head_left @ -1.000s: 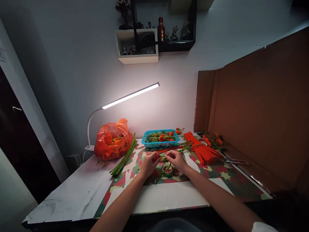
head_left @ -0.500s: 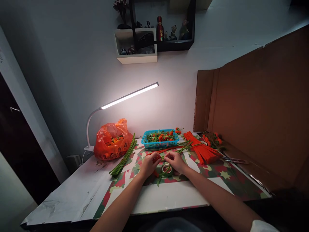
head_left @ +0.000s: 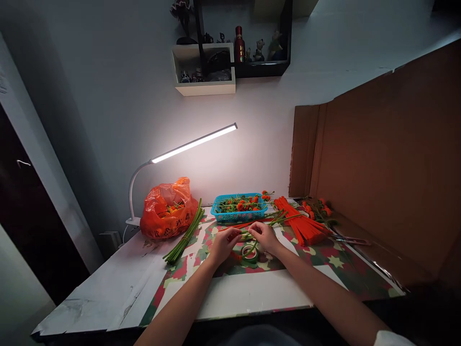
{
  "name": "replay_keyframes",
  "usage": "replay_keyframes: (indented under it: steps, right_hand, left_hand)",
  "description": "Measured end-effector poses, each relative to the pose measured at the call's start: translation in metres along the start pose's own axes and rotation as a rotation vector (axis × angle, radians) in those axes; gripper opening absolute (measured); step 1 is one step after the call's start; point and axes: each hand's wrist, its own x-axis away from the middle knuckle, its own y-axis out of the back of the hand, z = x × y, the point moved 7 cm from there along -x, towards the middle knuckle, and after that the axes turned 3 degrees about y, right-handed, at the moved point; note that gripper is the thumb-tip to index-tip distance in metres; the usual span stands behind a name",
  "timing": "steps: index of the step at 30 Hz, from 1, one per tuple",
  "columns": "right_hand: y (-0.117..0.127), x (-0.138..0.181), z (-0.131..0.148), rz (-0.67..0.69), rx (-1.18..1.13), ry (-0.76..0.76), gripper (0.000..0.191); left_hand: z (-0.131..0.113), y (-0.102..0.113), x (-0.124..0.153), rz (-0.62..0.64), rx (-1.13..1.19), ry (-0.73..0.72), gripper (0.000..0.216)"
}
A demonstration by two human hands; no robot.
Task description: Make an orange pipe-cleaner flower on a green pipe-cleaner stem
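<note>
My left hand (head_left: 224, 242) and my right hand (head_left: 264, 236) meet over the middle of the table, both pinched on a thin green stem (head_left: 245, 235) held between them. A strip of green tape runs from the stem down to a tape roll (head_left: 249, 252) lying just below my hands. More green stems (head_left: 279, 218) and orange-red sticks fan out behind my right hand. The fingertips are small and dim.
A blue basket (head_left: 239, 215) of orange flower heads sits behind my hands. An orange plastic bag (head_left: 167, 210) and a bundle of green stems (head_left: 183, 234) lie left. Orange-red strips (head_left: 300, 223) lie right. A lit desk lamp (head_left: 187, 146) arches overhead. Cardboard (head_left: 382, 158) walls the right side.
Both hands stay pinched on the stem. The tape roll has shifted slightly under my hands, and my right hand has edged back a little.
</note>
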Motion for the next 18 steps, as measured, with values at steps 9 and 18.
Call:
replay_keyframes:
  steps: [9, 18]
  right_hand:
    - [-0.001, 0.0, 0.002, 0.041, 0.036, 0.013, 0.018]
    - [0.004, 0.001, 0.01, 0.021, 0.191, 0.056, 0.015]
  left_hand:
    - [0.005, 0.001, 0.0, -0.018, 0.037, 0.029, 0.017]
    - [-0.003, -0.001, 0.001, 0.027, -0.046, -0.028, 0.021]
